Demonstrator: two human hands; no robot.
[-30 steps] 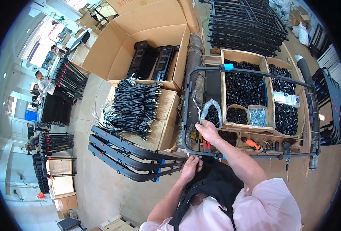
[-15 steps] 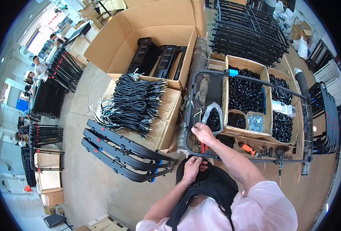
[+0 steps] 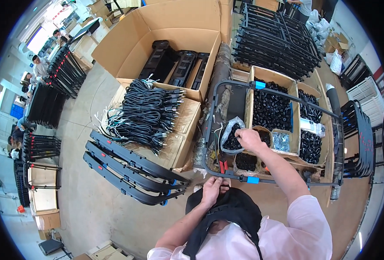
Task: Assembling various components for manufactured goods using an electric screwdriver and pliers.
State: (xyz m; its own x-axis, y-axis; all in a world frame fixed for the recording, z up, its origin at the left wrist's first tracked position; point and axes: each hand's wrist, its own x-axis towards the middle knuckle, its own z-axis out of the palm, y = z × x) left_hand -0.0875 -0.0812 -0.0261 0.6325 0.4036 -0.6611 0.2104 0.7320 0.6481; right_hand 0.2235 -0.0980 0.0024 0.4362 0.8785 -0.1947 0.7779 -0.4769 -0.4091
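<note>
Black tubular frame (image 3: 226, 171) lies across the work surface at centre; left hand (image 3: 212, 189) pinches its near rail at 6 o'clock. Right hand (image 3: 249, 139), fingers closed, reaches into clear bag of black parts (image 3: 230, 138) toward 12 o'clock, cardboard trays (image 3: 249, 93) beyond
</note>
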